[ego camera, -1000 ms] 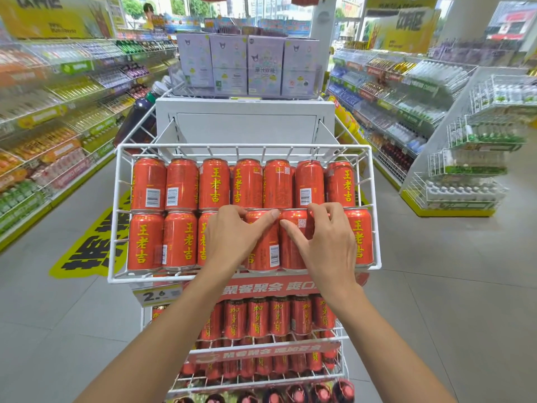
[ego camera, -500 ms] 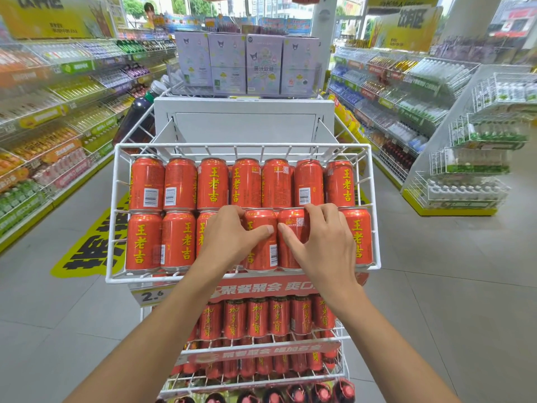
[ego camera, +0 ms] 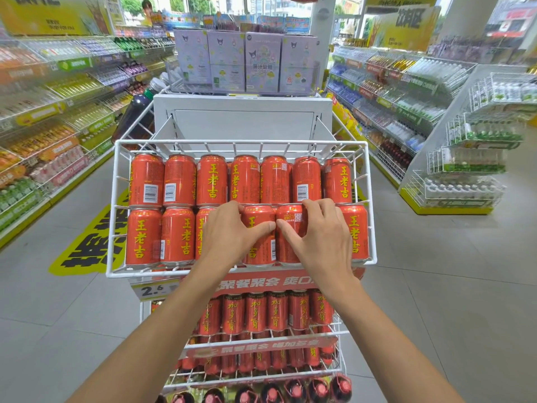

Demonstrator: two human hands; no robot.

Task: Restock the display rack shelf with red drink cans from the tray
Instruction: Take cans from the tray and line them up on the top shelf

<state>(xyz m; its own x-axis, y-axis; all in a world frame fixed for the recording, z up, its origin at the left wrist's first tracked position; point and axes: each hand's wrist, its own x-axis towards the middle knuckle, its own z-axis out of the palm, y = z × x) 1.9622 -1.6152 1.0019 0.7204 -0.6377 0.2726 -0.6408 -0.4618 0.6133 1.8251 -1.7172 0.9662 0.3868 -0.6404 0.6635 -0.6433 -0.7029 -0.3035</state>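
Observation:
A white wire shelf (ego camera: 241,144) tops the display rack and carries two rows of red drink cans with yellow characters. The back row (ego camera: 212,181) stands full across. In the front row, my left hand (ego camera: 228,232) wraps over a red can (ego camera: 259,248), fingers on its top and thumb across its front. My right hand (ego camera: 321,238) grips the neighbouring red can (ego camera: 286,250) the same way. The two thumb tips meet between these cans. More front cans stand at the left (ego camera: 143,237) and at the far right (ego camera: 354,232). The hands hide parts of the middle cans.
Below, a second shelf holds other red cans (ego camera: 255,312), with dark bottles (ego camera: 293,391) at the bottom. A price tag (ego camera: 154,290) hangs at the shelf's front left. Purple cartons (ego camera: 247,62) top the white stand behind. Stocked store shelves (ego camera: 58,112) line both aisles.
Both hands stay on the same front-row cans. The thumbs have drawn together until their tips meet, and the two gripped cans now sit closer to each other.

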